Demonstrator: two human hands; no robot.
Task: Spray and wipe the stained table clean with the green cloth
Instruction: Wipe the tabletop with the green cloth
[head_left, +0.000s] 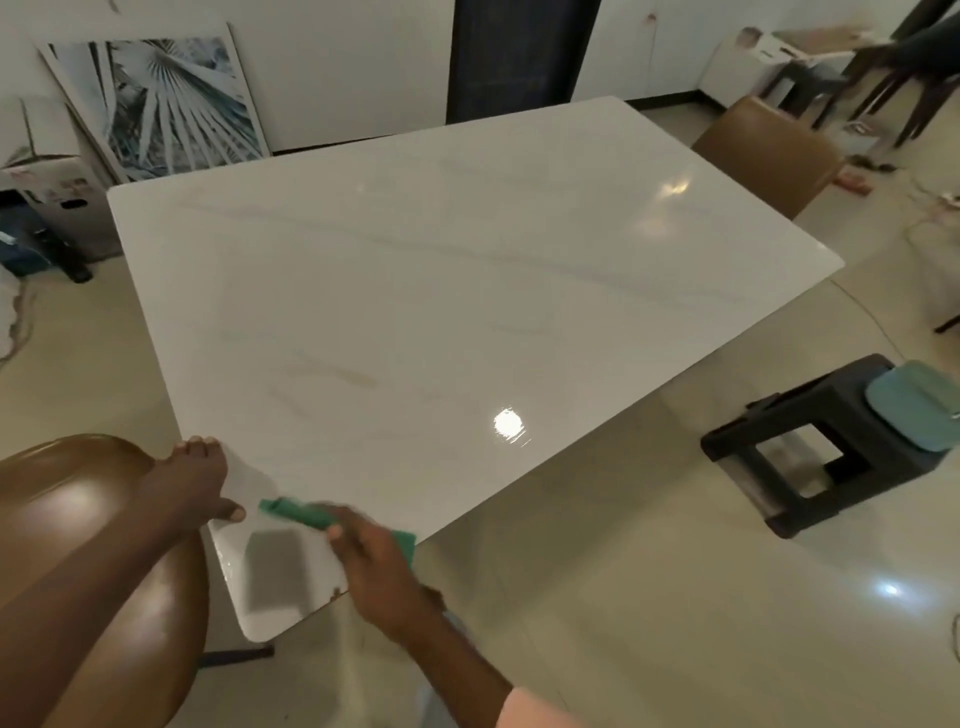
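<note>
1. Open cardboard box (49, 171) at far left by the wall; contents hidden.
2. Green cloth (301, 512) bunched and blurred on the near corner of the glossy white table (415, 270), faint brownish smears mid-top.
3. Right hand (374, 566) on the cloth, apparently gripping it.
4. Left hand (200, 480) flat on the table edge, fingers spread.

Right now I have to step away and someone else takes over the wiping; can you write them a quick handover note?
Left hand: flat on the table's near left edge, holding nothing.
Right hand: grips the green cloth on the table at the near corner.
Spray bottle: not in view.
Done: cannot tell how much has been wiped.
Left: faint brownish streaks remain left of centre, beyond the cloth; wipe those and the rest of the top.
</note>
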